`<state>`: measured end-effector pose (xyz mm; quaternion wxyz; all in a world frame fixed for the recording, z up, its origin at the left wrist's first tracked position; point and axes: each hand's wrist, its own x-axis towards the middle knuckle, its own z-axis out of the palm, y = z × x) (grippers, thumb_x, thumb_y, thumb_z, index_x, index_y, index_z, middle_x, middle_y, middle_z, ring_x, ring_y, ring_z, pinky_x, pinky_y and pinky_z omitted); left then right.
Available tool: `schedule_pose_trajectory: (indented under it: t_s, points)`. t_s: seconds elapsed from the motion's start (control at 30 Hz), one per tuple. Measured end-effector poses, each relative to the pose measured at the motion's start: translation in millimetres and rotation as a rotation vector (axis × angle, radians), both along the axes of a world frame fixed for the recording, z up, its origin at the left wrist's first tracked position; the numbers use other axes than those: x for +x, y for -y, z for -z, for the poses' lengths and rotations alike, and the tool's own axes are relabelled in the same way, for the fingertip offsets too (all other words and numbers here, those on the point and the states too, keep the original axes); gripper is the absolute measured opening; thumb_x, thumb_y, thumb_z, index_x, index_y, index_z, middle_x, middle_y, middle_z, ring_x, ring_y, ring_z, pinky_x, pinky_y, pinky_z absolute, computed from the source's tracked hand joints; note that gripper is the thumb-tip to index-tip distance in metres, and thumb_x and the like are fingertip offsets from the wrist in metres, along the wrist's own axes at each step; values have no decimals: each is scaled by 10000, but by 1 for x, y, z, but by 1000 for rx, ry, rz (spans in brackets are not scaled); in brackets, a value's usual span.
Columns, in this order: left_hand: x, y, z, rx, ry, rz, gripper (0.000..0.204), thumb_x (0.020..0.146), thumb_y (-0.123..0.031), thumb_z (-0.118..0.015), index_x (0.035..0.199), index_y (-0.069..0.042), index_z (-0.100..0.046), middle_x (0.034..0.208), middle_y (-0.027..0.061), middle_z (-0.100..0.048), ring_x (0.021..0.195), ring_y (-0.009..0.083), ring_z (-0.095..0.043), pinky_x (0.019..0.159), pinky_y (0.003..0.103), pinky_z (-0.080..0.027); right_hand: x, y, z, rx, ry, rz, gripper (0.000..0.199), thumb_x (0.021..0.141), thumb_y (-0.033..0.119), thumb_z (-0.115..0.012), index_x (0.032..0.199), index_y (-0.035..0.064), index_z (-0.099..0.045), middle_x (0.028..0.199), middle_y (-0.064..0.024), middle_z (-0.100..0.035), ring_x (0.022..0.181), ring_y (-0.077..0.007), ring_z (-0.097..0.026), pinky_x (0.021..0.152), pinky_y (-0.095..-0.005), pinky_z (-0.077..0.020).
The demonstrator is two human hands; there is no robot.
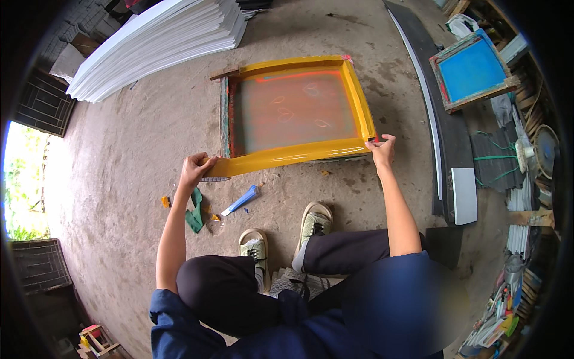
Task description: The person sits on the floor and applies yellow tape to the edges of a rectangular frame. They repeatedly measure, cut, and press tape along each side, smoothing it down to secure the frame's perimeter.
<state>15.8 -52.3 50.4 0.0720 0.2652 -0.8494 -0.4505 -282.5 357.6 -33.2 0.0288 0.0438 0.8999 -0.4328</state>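
A screen printing frame (293, 110) lies on the concrete floor in front of me, its reddish mesh marked with faint leaf-like and heart-like outlines. Yellow tape covers its far and right sides. My left hand (196, 170) is closed round a roll of yellow tape (216, 178), just off the near left corner. From the roll a strip of yellow tape (287, 154) stretches tight along the near side. My right hand (382, 151) pinches the strip's other end at the near right corner. The left side's worn, paint-stained wood is bare of tape.
A blue utility knife (240, 200), a green scrap (194, 212) and yellow bits lie between my left forearm and shoes. White sheets (173, 42) are stacked at far left. A blue-meshed frame (476, 69) rests at right beyond a long dark board (421, 90).
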Motion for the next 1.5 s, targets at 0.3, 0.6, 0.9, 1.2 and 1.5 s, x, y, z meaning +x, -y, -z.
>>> schedule_pose_trajectory:
  t_s: [0.3,0.6,0.9,1.2,1.5]
  points:
    - [-6,0,1,34,4,-1,444,831,-392,-673,620,-41,-500,547,-44,-377,518,39,-336,448,260,-257,-1,6,0,48,-66,-10,529,708,79,-779,1077,51,-401,801,-113,-665,805,-238,-638,795,-360,-476]
    - [-3,6,5,36,4,17,445,840,-403,-659,620,-58,-484,537,-58,-340,507,31,-293,447,250,-219,-5,-2,-1,-174,70,-5,495,728,89,-758,1069,61,-400,808,-98,-674,863,-268,-629,813,-399,-457]
    - [3,12,-16,283,-109,-51,411,874,-421,-591,662,-73,-541,573,-60,-404,533,39,-376,470,238,-281,-4,12,-7,363,76,-39,493,729,254,-762,1080,135,-437,1092,-81,-611,1169,-375,-440,955,-697,-283]
    - [-2,21,-15,-450,196,130,390,831,-408,-630,786,-24,-678,658,115,-628,581,213,-610,600,358,-488,-8,11,4,498,28,0,443,781,260,-728,1087,147,-429,1069,-61,-634,1170,-363,-427,974,-647,-270]
    - [-19,20,7,-548,263,131,421,782,-456,-632,851,-49,-714,720,149,-667,675,286,-656,632,383,-521,27,27,4,466,-420,305,377,810,137,-677,1128,174,-479,1204,-132,-377,1150,-358,-324,899,-560,-305]
